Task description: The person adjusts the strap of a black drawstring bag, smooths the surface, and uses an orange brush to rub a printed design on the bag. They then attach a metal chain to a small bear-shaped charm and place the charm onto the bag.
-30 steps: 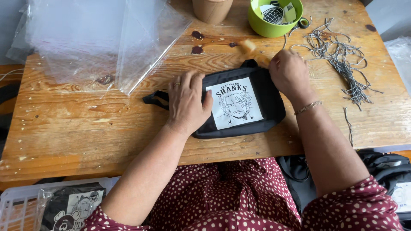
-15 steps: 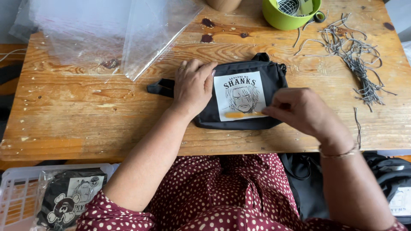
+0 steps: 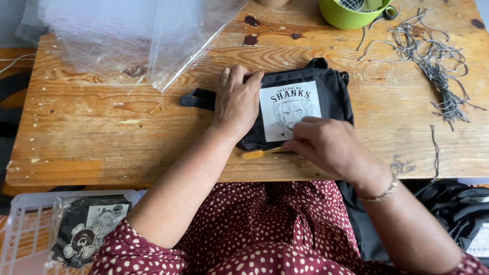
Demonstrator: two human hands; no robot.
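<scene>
Our right hand sits over the near edge of the black bag, fingers drawn together in a narrow pinch on a thin yellow-orange tool; only the tool's end shows, poking out to the left, and we cannot tell what kind of tool it is or how the fingertips close on it, since the hand hides them. Our left hand lies flat and spread on the bag's left part, pressing it to the table, a ring on one finger. The bag rests near the middle of the wooden table, close to its near edge, with a white printed patch facing up and a black strap sticking out to the left. Towards the far left corner lie clear plastic sleeves, cut off by the frame. At the far edge a green bowl is half out of view, and a tangle of grey cords spreads by the right edge. The tabletop is worn, stained and speckled. Below the near left corner, a white crate holds another bagged black item.
</scene>
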